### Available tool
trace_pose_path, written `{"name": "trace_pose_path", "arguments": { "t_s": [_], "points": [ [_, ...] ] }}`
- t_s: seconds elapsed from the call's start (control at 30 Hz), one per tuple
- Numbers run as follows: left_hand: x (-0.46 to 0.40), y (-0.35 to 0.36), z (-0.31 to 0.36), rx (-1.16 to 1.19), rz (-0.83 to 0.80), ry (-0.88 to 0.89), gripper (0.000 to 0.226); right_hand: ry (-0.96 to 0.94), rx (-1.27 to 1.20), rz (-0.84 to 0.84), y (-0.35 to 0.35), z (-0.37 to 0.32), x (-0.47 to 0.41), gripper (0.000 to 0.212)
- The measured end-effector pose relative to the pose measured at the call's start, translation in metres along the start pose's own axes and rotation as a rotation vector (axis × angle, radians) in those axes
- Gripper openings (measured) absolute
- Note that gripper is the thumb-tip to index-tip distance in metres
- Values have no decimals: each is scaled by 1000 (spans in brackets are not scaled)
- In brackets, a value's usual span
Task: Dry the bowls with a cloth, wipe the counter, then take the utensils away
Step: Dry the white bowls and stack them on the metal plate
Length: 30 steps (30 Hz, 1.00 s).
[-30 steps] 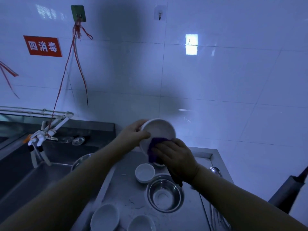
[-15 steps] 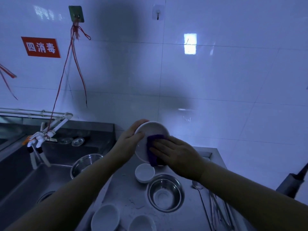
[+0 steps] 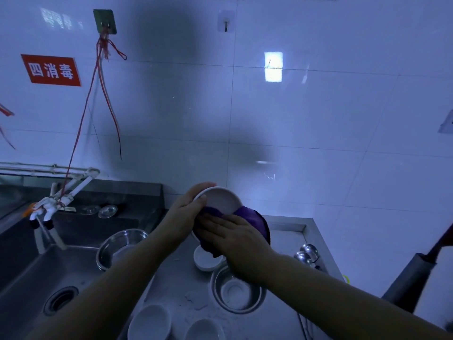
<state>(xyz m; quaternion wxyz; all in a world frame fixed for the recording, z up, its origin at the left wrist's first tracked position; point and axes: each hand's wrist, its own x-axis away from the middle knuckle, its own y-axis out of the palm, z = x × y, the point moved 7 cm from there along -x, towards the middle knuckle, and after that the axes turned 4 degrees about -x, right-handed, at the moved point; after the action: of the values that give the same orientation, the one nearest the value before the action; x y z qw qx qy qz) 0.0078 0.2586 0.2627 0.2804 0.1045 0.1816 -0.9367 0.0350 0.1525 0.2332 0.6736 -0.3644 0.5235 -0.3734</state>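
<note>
My left hand (image 3: 186, 212) grips the rim of a white bowl (image 3: 221, 200), tilted up over the steel counter (image 3: 286, 229). With fingers laid out flat, my right hand (image 3: 232, 239) presses a purple cloth (image 3: 252, 217) against the bowl's lower half. Below them stand a small white bowl (image 3: 204, 260) and a steel bowl (image 3: 236, 290). Two more white bowls (image 3: 149, 322) (image 3: 204, 328) stand at the near edge. Two ladle heads (image 3: 306, 253) lie at the counter's right, their handles running toward me.
A sink (image 3: 31, 271) fills the left side, with a steel bowl (image 3: 120, 246) in it and a drain (image 3: 61, 299). White taps (image 3: 49, 207) hang over its far left. A dark handle (image 3: 414, 271) leans at the right. Tiled wall rises behind.
The cloth has spread wider over the bowl's lower right rim, and my right hand has slid lower and flattened on it. The bowl tilted more toward me.
</note>
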Motion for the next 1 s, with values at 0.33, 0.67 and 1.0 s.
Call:
{"name": "trace_pose_path", "arguments": {
  "t_s": [0.33, 0.67, 1.0],
  "points": [
    [2, 14, -7, 77, -401, -308, 29, -343, 175, 49, -24, 23, 15, 17],
    [27, 8, 26, -1144, -259, 490, 52, 62, -126, -185, -11, 49, 20, 37],
    [30, 5, 5, -913, -233, 341, 4, 131, -329, 231, -47, 64, 31, 35]
  ]
}}
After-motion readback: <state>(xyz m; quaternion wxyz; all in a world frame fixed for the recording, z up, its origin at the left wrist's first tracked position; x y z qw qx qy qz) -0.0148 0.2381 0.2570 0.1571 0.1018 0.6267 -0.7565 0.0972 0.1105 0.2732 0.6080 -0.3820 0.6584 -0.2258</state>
